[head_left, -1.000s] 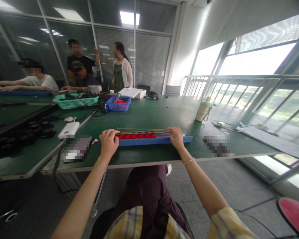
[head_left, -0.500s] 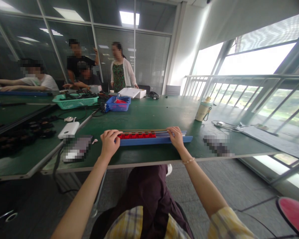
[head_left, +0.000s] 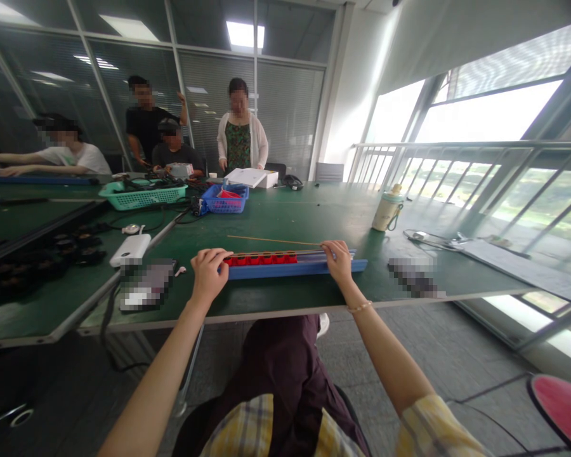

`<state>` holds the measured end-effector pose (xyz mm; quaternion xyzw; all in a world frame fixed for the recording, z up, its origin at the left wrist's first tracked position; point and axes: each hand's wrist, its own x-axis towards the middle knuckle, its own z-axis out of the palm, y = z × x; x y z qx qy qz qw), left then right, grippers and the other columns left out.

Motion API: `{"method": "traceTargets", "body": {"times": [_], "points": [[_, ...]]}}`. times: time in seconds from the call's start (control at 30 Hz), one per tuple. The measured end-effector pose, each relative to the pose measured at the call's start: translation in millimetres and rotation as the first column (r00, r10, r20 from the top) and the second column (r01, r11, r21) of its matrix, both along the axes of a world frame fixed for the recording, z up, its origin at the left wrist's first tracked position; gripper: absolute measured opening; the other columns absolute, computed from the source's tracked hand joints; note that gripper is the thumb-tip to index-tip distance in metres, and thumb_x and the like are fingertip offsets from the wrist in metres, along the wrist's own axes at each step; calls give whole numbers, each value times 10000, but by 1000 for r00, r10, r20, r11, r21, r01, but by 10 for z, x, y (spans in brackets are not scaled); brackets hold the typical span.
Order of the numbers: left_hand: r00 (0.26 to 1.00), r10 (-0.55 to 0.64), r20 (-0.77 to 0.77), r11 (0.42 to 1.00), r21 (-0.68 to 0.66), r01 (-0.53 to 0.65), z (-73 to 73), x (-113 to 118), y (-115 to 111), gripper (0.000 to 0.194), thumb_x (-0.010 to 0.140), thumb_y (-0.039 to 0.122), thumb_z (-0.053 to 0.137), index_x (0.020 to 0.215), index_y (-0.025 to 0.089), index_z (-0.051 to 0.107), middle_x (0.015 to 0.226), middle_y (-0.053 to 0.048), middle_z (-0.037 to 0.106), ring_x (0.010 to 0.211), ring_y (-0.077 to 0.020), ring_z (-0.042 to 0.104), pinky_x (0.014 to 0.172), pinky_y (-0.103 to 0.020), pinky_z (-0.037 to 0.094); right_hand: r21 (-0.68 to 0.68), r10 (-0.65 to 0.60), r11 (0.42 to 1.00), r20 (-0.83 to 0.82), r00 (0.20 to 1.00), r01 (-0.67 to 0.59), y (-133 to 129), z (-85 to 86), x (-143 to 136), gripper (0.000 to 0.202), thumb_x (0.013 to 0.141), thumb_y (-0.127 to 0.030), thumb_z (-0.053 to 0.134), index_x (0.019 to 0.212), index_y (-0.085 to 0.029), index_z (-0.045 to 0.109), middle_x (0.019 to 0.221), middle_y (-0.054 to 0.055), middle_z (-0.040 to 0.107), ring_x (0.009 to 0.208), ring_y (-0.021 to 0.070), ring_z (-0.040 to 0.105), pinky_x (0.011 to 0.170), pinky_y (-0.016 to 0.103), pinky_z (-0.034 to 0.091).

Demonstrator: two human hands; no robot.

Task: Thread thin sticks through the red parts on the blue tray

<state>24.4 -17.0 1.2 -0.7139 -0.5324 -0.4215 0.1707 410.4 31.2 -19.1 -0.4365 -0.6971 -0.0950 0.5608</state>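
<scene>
A long blue tray (head_left: 280, 271) lies across the green table in front of me, with a row of red pieces (head_left: 264, 259) in its left and middle part. My left hand (head_left: 210, 270) has its fingers wrapped over the tray's left end. Near the right end, my right hand (head_left: 337, 257) pinches a thin yellowish strip (head_left: 276, 240), whose free left end points away above the far edge of the tray. Another thin strip seems to run along the red pieces between my hands.
Left of me lie a phone (head_left: 148, 285) and a white device (head_left: 130, 249). Beyond are a green basket (head_left: 143, 198), a blue basket (head_left: 226, 200) and a bottle (head_left: 387, 211). Another phone (head_left: 413, 278) is at right. Several people are across the table.
The left end of the thin yellowish strip has swung up and away from the tray. My hands have barely moved. A standing person across the table has turned and shifted right.
</scene>
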Motion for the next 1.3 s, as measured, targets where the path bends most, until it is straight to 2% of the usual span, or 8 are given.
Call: {"method": "traceTargets", "body": {"times": [0.17,0.43,0.6,0.87,1.3], "points": [[1000,-3,-6,1000,12,3,-2,-7,-3,344,863,138,479,1038,285,736,1099,-40,712,1088,-264,540,930,-444,366,-7,5,1000,54,999,-5,29,-25,1,255,987,-310,471,920,-241,707,919,60,734,912,249,586,863,404,487],[1000,3,-10,1000,-2,-3,-6,-4,0,337,857,139,479,1068,267,709,1122,-57,700,1106,-272,542,941,-441,366,-18,-12,1000,48,999,13,38,-28,4,260,990,-312,463,912,-238,699,918,61,727,934,252,581,888,414,461],[998,54,38,998,38,-56,-9,-16,3,369,848,129,461,1147,224,656,1148,-84,689,1124,-288,538,979,-458,348,-30,-2,1000,77,997,5,33,-23,-10,258,995,-318,459,918,-248,695,914,57,721,955,250,581,903,414,455],[997,76,25,996,43,-77,-25,-34,20,321,840,122,465,1049,238,679,1113,-72,688,1101,-283,545,963,-445,345,-49,54,998,89,995,-50,24,-2,-43,277,1000,-317,439,901,-251,690,895,56,715,940,246,576,907,413,472],[997,69,30,997,29,-70,-14,-42,25,273,835,122,477,961,232,692,1051,-65,710,1073,-282,551,922,-444,352,-68,74,995,93,993,-67,9,19,-64,284,1000,-322,433,908,-251,693,902,60,712,940,249,571,912,427,481]]}}
